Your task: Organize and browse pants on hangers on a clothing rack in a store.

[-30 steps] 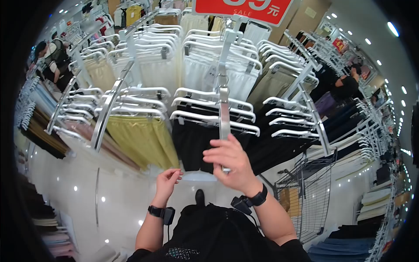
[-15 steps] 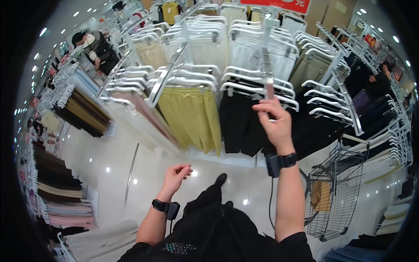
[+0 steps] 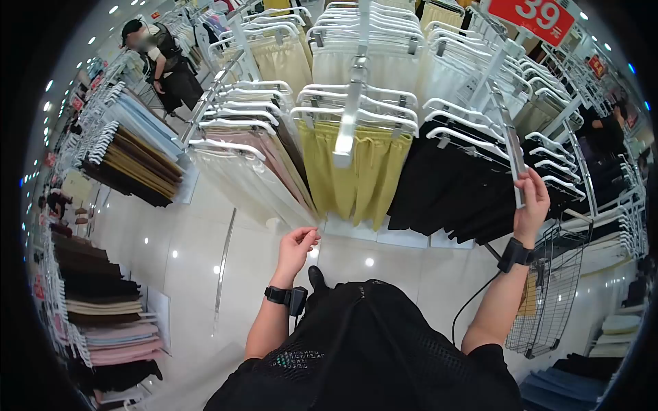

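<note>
My right hand is at the front end of a sloping metal rail arm, its fingers closed on the bar's edge. Black trousers hang from white hangers on that arm, just left of the hand. My left hand is held low over the floor, its fingers curled together with nothing visible in them. Just above it are the hems of cream trousers. Yellow-green trousers with a drawstring hang between my two hands. Both wrists wear black strapped devices.
A wire shopping cart stands at the right. Folded and hung clothes line the left racks. Another person stands among racks at the far left. A red price sign tops the rack. Pale glossy floor lies below.
My view has shifted so the rack sits differently in frame. My right hand has moved right, from below one rail's end to the end of a rail arm. My left hand has risen slightly.
</note>
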`<state>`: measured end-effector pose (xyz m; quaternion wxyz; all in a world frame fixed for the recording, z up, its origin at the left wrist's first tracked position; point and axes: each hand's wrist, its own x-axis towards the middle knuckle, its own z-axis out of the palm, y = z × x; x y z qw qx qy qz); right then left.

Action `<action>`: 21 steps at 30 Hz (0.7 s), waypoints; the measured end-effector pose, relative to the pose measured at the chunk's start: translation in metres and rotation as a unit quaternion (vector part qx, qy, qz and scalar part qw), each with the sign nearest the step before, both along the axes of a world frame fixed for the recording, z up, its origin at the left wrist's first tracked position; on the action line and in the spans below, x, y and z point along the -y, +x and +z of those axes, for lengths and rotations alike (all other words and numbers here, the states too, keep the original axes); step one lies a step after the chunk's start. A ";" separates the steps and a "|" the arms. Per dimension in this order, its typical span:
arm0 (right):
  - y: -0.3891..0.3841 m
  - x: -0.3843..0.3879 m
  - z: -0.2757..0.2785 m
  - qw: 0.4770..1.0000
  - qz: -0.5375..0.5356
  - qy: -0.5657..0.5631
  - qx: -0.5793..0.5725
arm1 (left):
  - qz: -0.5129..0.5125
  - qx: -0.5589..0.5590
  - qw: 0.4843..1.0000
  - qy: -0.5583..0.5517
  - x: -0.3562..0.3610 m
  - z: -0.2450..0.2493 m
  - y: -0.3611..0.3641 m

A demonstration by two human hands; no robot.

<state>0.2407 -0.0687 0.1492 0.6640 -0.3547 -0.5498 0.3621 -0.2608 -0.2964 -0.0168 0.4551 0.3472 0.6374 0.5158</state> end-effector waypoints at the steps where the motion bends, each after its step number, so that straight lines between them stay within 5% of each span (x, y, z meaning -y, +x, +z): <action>1: 0.001 -0.001 -0.004 1.000 -0.017 -0.008 -0.023 | 0.001 0.005 1.000 -0.007 -0.002 -0.002 -0.018; 12: -0.028 0.011 0.002 0.987 -0.152 -0.040 -0.030 | -0.089 -0.049 0.992 -0.080 -0.041 -0.024 -0.161; 17: -0.086 0.029 -0.034 0.925 -0.128 -0.089 -0.345 | -0.015 -0.084 0.996 -0.033 -0.055 -0.020 -0.166; 19: -0.103 0.025 -0.084 0.907 -0.135 -0.205 -0.341 | 0.037 -0.032 0.997 -0.066 -0.052 -0.009 -0.147; 21: -0.127 0.016 -0.147 0.929 -0.057 -0.323 -0.173 | 0.028 0.008 0.994 -0.101 -0.054 -0.024 -0.142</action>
